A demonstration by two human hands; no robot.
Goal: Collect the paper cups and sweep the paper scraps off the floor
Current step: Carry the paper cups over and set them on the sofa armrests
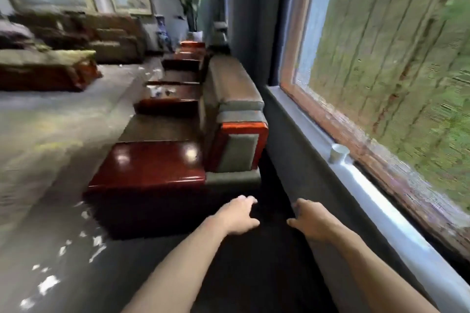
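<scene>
1. Found left hand (240,215) and right hand (309,221) stretched forward side by side over the floor (249,262), fingers loosely curled, grasping nothing.
2. Located one white paper cup (338,154) upright on the window sill (368,190), ahead and to the right of the right hand, well apart from it.
3. Noted white paper scraps (48,284) strewn over the floor at lower left, near the glossy wooden side table (147,162).
4. Noted pale items (157,91) on a farther table (167,105); too blurred to tell cups from scraps.
5. Saw no broom, dustpan or collecting bag in view.
6. Judged the task at an early stage: sill cup not yet collected, scraps not yet swept.
7. Judged the sill cup the nearest item for pickup, by the right hand; sweeping tool to be fetched before dealing with the scraps.
</scene>
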